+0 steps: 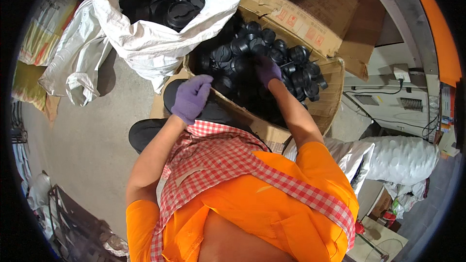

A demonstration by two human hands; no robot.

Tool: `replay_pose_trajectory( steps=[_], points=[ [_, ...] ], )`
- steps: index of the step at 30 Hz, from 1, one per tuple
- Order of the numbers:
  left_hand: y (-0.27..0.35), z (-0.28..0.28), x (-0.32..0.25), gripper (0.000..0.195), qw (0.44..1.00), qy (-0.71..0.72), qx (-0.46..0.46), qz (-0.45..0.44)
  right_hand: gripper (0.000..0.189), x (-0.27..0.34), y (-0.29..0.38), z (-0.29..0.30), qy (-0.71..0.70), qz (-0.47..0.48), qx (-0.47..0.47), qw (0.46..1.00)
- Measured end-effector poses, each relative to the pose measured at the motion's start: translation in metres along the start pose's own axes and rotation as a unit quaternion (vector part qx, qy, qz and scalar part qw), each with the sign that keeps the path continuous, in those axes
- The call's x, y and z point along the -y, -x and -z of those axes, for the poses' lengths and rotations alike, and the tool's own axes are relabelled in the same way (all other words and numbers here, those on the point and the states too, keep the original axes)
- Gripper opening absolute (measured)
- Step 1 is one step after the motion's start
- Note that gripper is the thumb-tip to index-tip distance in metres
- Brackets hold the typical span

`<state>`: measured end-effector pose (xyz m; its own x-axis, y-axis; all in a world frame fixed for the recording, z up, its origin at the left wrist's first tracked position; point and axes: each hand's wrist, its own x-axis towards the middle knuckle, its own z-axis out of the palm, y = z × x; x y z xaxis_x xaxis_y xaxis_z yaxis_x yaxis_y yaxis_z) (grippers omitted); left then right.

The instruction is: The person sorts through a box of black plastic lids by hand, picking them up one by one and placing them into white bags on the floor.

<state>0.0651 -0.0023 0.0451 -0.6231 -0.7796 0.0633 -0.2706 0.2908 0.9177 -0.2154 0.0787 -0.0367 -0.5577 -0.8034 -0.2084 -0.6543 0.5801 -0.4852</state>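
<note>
My right hand [268,70], in a purple knitted glove, reaches down among black round plastic parts [298,55] that fill a large cardboard box [326,107]. Its fingertips are lost in the dark, so whether it grips a part cannot be told. Close to the box's near left edge is my left hand [192,98], gloved in the same purple, with its fingers curled together above my dark-trousered knee. Nothing shows in it. A white woven sack [153,49], its mouth rolled wide, stands at the upper left and holds larger black round plastic caps [181,12].
Box flaps [295,18] stand raised behind the parts. On the left, a crumpled white sack [78,58] lies on the concrete floor [91,145]. At the right are a bulging translucent bag [398,158] and a pale cabinet with vents [391,103] and cables. A metal frame [60,222] is at lower left.
</note>
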Motion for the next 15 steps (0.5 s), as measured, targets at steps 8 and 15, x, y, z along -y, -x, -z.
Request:
replay_pose_trajectory(
  steps=[8, 15],
  points=[
    [0.001, -0.036, -0.017, 0.039, 0.988, 0.092, 0.118, 0.044, 0.054, 0.015, 0.048, 0.041, -0.078, -0.02, -0.103, 0.991],
    [-0.01, -0.053, -0.03, 0.044, 0.912, 0.362, 0.124, 0.151, 0.088, 0.044, 0.077, 0.026, -0.373, -0.056, -0.185, 0.908]
  ],
)
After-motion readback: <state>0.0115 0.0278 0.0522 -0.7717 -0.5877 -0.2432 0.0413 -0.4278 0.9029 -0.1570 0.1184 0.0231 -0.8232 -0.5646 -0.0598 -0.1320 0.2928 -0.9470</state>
